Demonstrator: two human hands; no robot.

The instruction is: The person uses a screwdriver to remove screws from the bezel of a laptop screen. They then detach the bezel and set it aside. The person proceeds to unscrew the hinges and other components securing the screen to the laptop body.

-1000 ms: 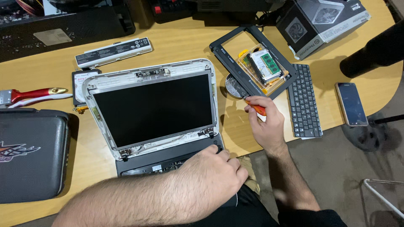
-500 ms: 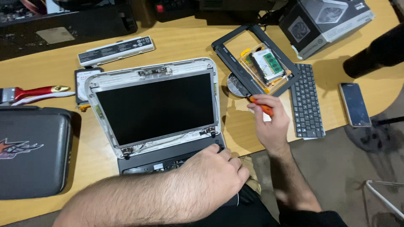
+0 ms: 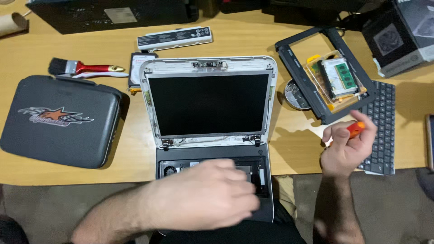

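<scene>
1. Right hand (image 3: 346, 147) curls shut around an orange-handled screwdriver (image 3: 356, 129), held just off the table edge, to the right of the opened laptop (image 3: 208, 113). Only the orange handle shows between thumb and fingers; the tip is hidden.

2. Left hand (image 3: 203, 199), blurred, lies palm down and loosely spread over the laptop's stripped base (image 3: 260, 169), covering most of the open bay. Whether it grips anything underneath cannot be told.

3. From the right hand, the base lies to the left and slightly nearer the person; the left hand is already on it and is plainly the nearer of the two.

4. The laptop's long axis runs left to right across the wooden table (image 3: 113, 58), its screen (image 3: 208, 104) tipped back flat with the bezel off and the white lid frame bare around it.

5. Just beyond the right hand, a detached black bezel (image 3: 289, 49) lies at an angle, with a clear case holding a green memory module (image 3: 343, 76) resting inside it.

6. A loose keyboard (image 3: 382, 122) lies lengthwise behind the right hand, and a small round dish (image 3: 296, 95) sits between bezel and lid.

7. To the far left sit a grey zip case (image 3: 58, 122), a red-handled brush (image 3: 86, 68) and a white battery pack (image 3: 174, 38), all well apart from both hands.
</scene>
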